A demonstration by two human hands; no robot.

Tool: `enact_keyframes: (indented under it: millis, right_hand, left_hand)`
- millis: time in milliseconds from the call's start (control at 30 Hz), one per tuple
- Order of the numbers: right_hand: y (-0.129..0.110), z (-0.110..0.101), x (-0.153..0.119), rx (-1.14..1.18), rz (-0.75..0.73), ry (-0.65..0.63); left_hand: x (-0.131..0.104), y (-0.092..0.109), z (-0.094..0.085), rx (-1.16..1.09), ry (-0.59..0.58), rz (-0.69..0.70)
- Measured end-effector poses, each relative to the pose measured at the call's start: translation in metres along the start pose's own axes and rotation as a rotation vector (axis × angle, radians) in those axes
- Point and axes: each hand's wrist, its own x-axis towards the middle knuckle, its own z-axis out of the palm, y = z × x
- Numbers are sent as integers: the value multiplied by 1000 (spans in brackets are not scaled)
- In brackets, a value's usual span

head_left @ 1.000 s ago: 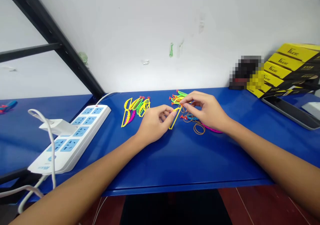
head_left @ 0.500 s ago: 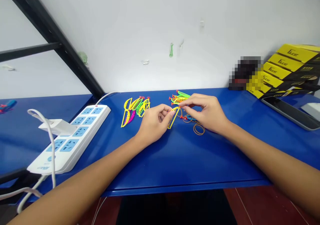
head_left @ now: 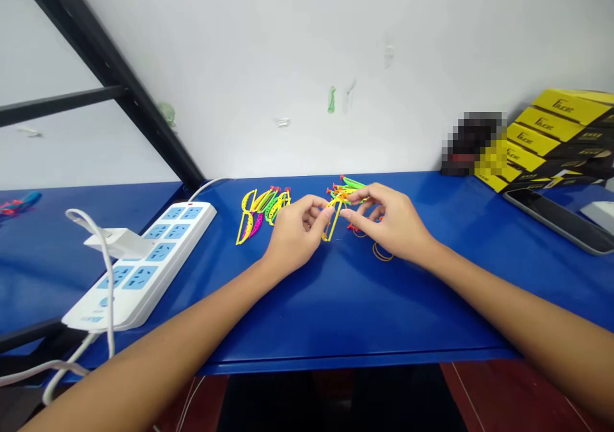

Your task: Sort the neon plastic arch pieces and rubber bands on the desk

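Note:
My left hand (head_left: pixel 300 230) is closed, with thumb and fingers pinching a small yellow plastic toy bow (head_left: pixel 334 223). Part of the bow is covered by those fingers, and its straight side slants down toward me. My right hand (head_left: pixel 391 219) is at the bow's upper end, thumb and index finger apart. Whether their tips touch the bow I cannot make out. Behind the hands lies a pile of green, yellow and orange toy pieces (head_left: pixel 354 183) with red tips. Brown rubber bands (head_left: pixel 382 253) lie partly under my right hand.
Left of my hands lies a group of yellow, green and magenta toy bows (head_left: pixel 247 222). A white power strip (head_left: pixel 189 243) with a plugged-in adapter (head_left: pixel 118 243) is further left. A phone (head_left: pixel 559 221) and stacked yellow-and-black boxes (head_left: pixel 542 125) are at the right. A white wall (head_left: pixel 297 54) stands behind.
My right thumb and index finger have parted from their pinch at the bow's upper end. My left hand keeps hold of the bow. The view has shifted slightly.

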Motion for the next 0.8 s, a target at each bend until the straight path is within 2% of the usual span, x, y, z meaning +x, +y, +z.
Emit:
enact_keyframes:
  millis: [100, 400, 467, 533, 600, 633, 700, 800]
  right_hand:
    - [5, -2, 2, -82, -56, -26]
    - [1, -9, 6, -110, -24, 146]
    - [4, -11, 8, -116, -9, 168]
    - [8, -12, 9, -123, 6, 179]
    - [11, -13, 10, -129, 14, 173]
    - [13, -13, 10, -132, 15, 164]
    - [15, -12, 11, -137, 13, 143]
    - [16, -12, 11, -142, 8, 114]
  left_hand:
    - [2, -2, -1, 34, -12, 21]
    - [-3, 2, 2, 106, -97, 134]
    - [1, 1, -4, 162, -45, 160]
    - [11, -2, -17, 263, 118, 137]
    - [23, -6, -37, 386, 285, 38]
    - [29, -8, -48, 441, 294, -24]
    - [40, -14, -69, 489, 223, -121]
    - [49, -24, -92, 617, 192, -150]
